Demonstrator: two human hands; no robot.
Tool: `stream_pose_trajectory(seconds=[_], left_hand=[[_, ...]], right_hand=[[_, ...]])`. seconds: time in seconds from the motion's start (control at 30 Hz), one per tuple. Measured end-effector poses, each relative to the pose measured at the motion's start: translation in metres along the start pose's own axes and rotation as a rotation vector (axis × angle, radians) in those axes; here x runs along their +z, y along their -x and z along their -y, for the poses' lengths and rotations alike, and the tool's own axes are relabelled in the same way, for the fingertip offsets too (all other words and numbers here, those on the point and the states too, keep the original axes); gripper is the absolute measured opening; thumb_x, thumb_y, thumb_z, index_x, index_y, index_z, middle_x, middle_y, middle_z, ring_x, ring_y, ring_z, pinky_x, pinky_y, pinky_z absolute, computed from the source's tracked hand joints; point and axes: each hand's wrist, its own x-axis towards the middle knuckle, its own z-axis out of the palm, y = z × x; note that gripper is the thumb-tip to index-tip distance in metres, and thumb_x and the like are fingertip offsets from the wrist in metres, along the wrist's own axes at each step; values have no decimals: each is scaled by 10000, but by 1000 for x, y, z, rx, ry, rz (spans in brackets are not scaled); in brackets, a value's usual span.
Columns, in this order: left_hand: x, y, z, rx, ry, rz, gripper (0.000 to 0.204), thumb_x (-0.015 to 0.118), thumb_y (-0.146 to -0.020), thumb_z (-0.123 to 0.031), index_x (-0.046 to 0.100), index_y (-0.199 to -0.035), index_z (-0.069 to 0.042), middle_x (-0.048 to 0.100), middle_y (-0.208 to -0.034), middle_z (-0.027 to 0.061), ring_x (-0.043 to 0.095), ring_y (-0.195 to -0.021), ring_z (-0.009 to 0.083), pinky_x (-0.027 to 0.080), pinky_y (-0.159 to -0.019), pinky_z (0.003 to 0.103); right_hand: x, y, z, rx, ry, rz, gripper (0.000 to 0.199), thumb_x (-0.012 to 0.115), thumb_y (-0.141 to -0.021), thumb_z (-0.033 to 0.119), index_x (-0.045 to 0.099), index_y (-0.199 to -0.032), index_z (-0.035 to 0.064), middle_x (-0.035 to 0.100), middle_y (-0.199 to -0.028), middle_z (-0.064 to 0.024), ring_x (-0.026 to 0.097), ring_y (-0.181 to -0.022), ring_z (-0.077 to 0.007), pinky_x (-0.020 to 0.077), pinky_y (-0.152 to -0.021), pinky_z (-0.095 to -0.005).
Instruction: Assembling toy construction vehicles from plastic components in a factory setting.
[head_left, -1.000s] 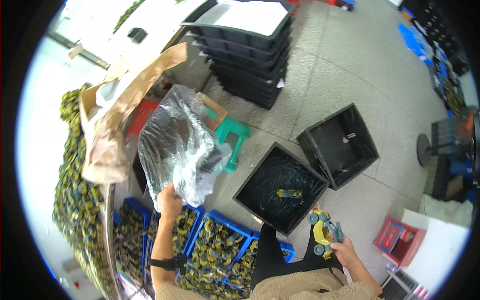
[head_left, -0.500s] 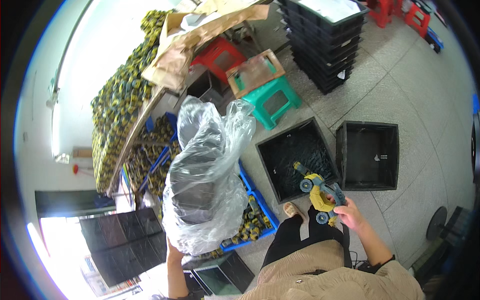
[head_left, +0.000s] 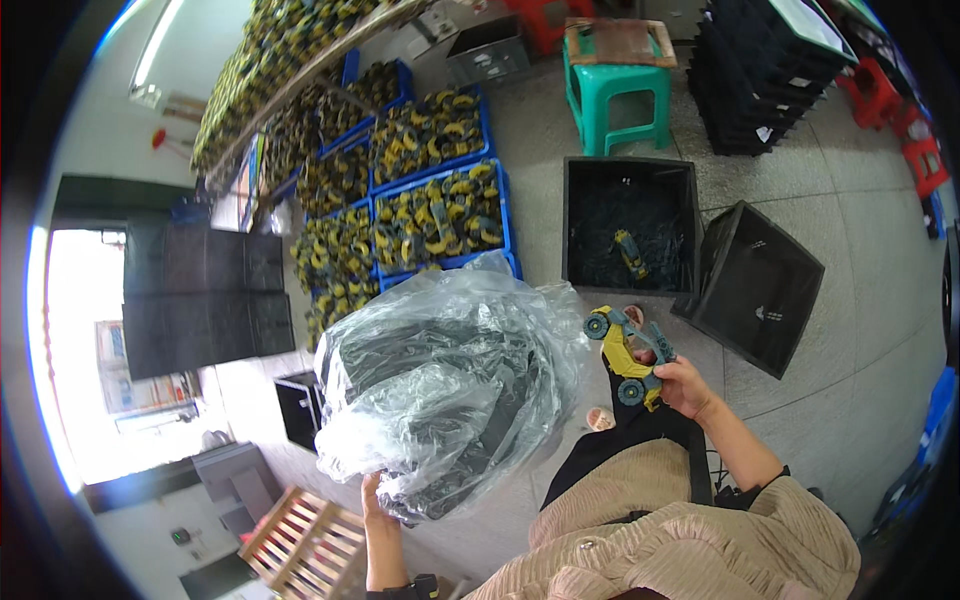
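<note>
Your right hand (head_left: 685, 385) is clamped on a yellow-and-grey caster assembly (head_left: 628, 353), held above your lap; left hand (head_left: 375, 497) grips a crumpled plastic bag (head_left: 450, 385). Work looks barely begun: the black crate (head_left: 580, 225) holds one caster (head_left: 630, 253); the tilted crate (head_left: 765, 290) none. Blue bins (head_left: 505, 215) sit full.

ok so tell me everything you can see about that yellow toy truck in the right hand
The toy truck is a small vehicle with a yellow body, grey-blue parts and dark wheels with blue hubs, plastic by the look of it. It is held up in the air, pointing up and to the left, above the person's lap. The right hand grips its lower end; nothing else touches it. A clear plastic bag hangs just to its left.
</note>
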Motion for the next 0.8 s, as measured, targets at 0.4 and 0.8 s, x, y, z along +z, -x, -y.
stream_pose_trajectory(seconds=[0.4, 0.8], left_hand=[[-82, 56, 165, -272, 450, -64, 523, 622, -857, -278, 464, -1279, -14, 568, -1219, 200, 569, -1095, 366, 469, -932, 516], [-52, -83, 366, -509, 386, 171, 454, 621, -886, -204, 472, -1273, -21, 602, -1173, 144, 600, -1060, 262, 510, -909, 424]], right_hand=[[-1, 56, -113, 224, 33, -140, 336, 594, -796, 99, 605, -1118, 2, 622, -1115, -125, 598, -1020, -255, 451, -941, -390], [-160, 137, -130, 76, 26, -441, 324, 605, -749, 93, 575, -1053, -16, 623, -1085, -140, 606, -1009, -270, 482, -891, -399]])
